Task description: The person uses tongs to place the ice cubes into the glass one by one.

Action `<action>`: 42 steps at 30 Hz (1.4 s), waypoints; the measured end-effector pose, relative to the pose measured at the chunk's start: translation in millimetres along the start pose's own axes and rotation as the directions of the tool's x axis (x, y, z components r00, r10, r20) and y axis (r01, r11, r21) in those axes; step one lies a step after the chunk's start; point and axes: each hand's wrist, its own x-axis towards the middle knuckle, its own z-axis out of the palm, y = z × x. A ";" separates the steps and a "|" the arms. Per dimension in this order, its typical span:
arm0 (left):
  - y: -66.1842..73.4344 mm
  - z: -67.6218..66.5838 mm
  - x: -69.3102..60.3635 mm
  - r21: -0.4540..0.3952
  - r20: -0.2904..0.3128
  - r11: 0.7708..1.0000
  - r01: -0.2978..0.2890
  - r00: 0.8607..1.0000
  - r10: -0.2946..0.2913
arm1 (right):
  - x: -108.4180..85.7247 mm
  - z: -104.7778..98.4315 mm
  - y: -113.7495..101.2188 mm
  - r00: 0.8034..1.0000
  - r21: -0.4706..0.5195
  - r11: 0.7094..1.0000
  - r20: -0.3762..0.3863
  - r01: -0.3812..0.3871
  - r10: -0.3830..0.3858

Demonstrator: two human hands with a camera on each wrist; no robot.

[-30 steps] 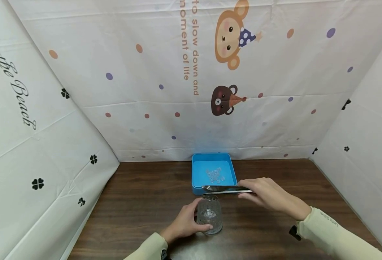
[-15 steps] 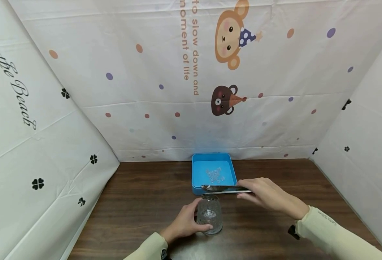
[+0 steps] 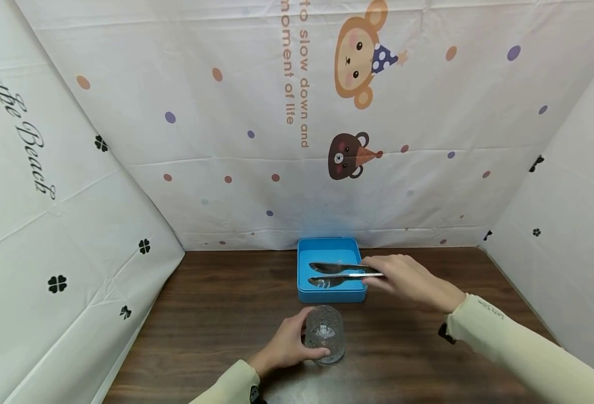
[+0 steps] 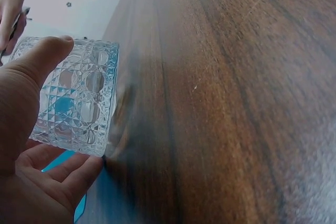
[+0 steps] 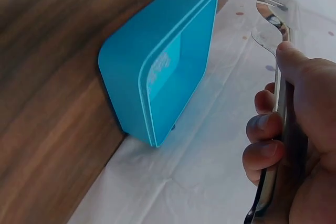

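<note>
My left hand (image 3: 289, 343) grips a clear cut-glass tumbler (image 3: 324, 335) standing on the wooden table, thumb on one side and fingers on the other. In the left wrist view the glass (image 4: 79, 95) shows a diamond-cut pattern. My right hand (image 3: 408, 279) holds metal serving tongs (image 3: 347, 267) over the blue box (image 3: 331, 295). One tong end has fork tines, the other looks like a spoon, and the two ends stand apart. Small clear pieces (image 5: 160, 69) lie in the box; in the head view the tongs mostly hide them.
Behind the box rises a white printed cloth (image 3: 226, 140), with more white cloth (image 3: 90, 269) on the left and right sides. The dark wooden table (image 3: 216, 314) spreads around both hands. The box stands close to the back cloth.
My right hand has moved the tongs away from above the glass, back over the blue box, and the gap between their ends is wider. My left hand stays on the glass.
</note>
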 end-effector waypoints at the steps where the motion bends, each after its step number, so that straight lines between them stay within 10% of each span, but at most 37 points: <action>1: -0.2 0.0 0.2 -0.002 0.000 1.000 0.001 1.000 -0.001 | 4.0 -0.3 2.1 1.000 -0.005 1.000 0.009 -0.004 0.004; 17: -1.8 -0.5 -1.1 0.012 0.005 1.000 -0.004 1.000 0.004 | 52.3 9.2 42.1 0.996 -0.050 0.999 0.091 -0.010 0.015; 42: -2.2 0.1 0.8 0.021 0.018 1.000 0.013 1.000 -0.013 | 77.9 27.4 69.8 0.961 -0.122 0.987 0.245 -0.103 0.131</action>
